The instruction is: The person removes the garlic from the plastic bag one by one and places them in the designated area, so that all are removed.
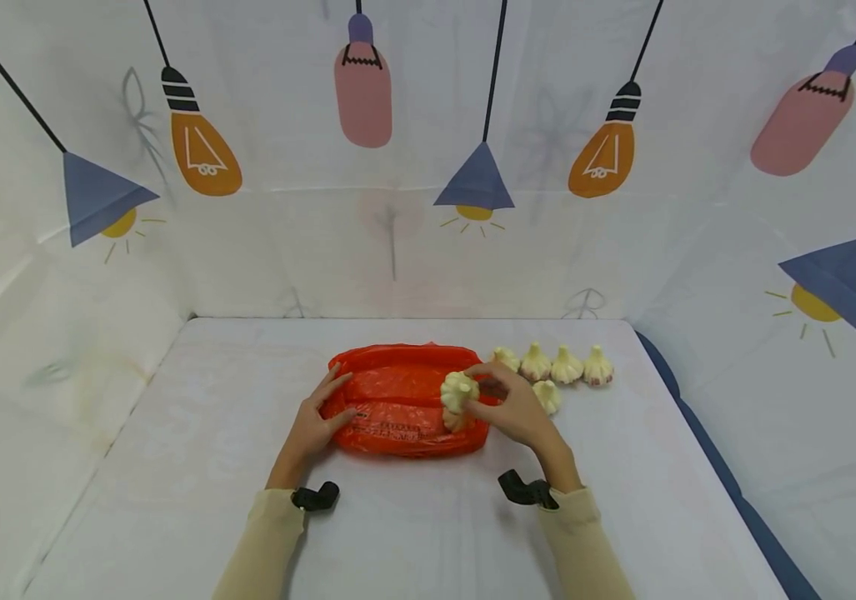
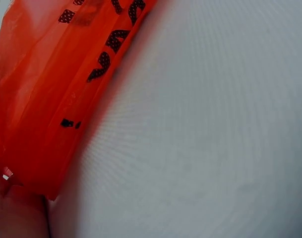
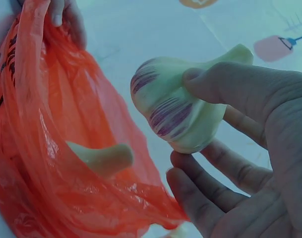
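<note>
A red plastic bag (image 1: 390,385) with dark printing lies with its mouth spread wide on the table. My left hand (image 1: 312,425) holds the bag's left edge, thumb over the near rim and fingers toward the far side. Above the bag's right end, my right hand (image 1: 515,408) pinches a garlic bulb (image 1: 459,390) between thumb and fingers. Purple streaks mark this bulb in the right wrist view, its stem pointing up toward the hand. Inside the bag, another garlic bulb (image 3: 108,158) shows its pale stem, the rest hidden by red plastic.
Several garlic bulbs (image 1: 566,365) stand in a row to the right of the bag, with a single bulb (image 1: 547,397) in front of them. The white table (image 1: 412,525) meets a hanging sheet (image 1: 397,250) printed with lamps at its back edge.
</note>
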The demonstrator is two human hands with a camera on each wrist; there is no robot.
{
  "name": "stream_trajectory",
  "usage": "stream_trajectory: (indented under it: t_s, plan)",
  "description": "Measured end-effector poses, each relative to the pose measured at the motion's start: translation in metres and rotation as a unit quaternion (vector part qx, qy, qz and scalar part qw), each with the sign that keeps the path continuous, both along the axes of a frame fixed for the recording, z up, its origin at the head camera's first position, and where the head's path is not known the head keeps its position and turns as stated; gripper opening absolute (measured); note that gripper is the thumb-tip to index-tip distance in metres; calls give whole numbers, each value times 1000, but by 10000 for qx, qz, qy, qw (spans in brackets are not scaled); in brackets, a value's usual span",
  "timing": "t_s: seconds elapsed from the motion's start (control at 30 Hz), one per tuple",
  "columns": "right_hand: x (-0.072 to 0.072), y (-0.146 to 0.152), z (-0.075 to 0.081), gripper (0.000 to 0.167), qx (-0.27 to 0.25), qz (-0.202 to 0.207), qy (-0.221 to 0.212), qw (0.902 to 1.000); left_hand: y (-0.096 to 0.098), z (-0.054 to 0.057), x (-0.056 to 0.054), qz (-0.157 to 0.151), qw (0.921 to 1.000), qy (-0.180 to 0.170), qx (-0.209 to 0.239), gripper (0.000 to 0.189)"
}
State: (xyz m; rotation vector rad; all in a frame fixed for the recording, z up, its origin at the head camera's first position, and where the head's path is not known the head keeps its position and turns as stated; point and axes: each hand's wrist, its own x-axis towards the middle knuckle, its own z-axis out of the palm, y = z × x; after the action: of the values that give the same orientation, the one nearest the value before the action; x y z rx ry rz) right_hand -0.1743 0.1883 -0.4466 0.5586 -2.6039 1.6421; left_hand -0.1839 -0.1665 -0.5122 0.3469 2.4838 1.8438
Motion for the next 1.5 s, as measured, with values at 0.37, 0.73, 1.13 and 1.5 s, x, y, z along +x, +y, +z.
stream_trajectory:
  t_s: [0.37,0.73,1.13,1.5]
  plan:
    - [6,8,-1,39,-182,-226,99,9995,1,5,3,45,9999,-85,-76,63]
    - [8,27,2,44,-591,-416,388,9966,-6,-32,-15,61,9999,144,1,63]
    - [14,62,1,46,-667,-1357,500,9872,-6,-31,-13,133,9996,57,-232,61]
    - [19,85,-4,47,-761,-1969,730,9747,-5,-29,-12,92,9997,44,-226,61]
